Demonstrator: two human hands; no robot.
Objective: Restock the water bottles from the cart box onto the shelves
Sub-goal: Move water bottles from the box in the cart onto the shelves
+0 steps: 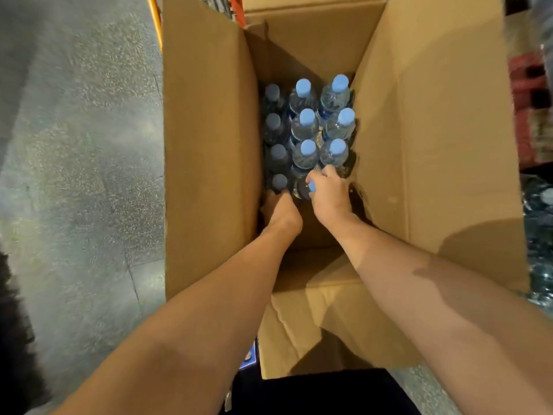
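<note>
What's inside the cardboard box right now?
The cardboard box holds upright water bottles with blue caps, in three columns. The right hand grips a near bottle's top; the left hand reaches beside another. The box floor beneath them is hidden.

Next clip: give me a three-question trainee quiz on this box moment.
1. True or false: the right hand grips a bottle by its cap end.
2. Which column of caps sits in shadow: left, middle or right?
3. Fill in: the bottles stand at the ___ end of the box, away from the person.

Key: 1 true. 2 left. 3 far.
</note>
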